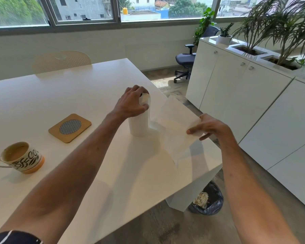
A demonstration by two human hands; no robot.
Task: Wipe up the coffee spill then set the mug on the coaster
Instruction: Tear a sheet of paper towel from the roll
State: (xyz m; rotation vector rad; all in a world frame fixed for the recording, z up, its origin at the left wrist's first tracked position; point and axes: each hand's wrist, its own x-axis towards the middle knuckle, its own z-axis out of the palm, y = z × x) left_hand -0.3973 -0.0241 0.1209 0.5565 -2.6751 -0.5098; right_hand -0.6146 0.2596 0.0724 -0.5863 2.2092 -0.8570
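Head view: gripping upright white paper-towel roll with left hand, pinching its loose sheet with right hand. Yet to wipe, yet to move cream printed coffee mug, standing apart from square wooden coaster.

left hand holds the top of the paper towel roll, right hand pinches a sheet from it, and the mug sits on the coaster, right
No: the head view shows the mug on the bare table, apart from the coaster. The rest holds: the left hand holds the top of the paper towel roll, the right hand pinches a sheet from it.
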